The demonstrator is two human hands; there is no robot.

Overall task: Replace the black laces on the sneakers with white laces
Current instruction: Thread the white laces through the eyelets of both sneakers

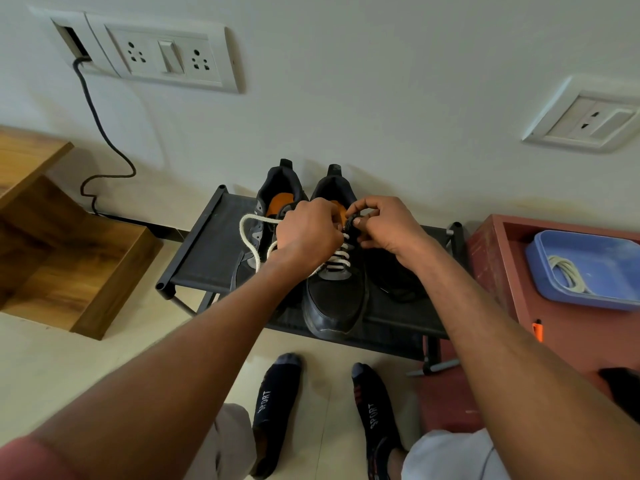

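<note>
Two black sneakers with orange insoles stand side by side on a black shoe rack, toes toward me. The right sneaker has a white lace threaded across its lower eyelets. My left hand is closed on the white lace, and a loose loop of it arcs out to the left over the left sneaker. My right hand pinches the upper eyelet edge of the right sneaker with fingertips. A black lace lies loose on the rack to the right.
A blue tray holding a coiled white lace sits on a red-brown cabinet at the right. A wooden step unit stands left. Wall sockets and a black cable are behind. My socked feet are on the tiled floor.
</note>
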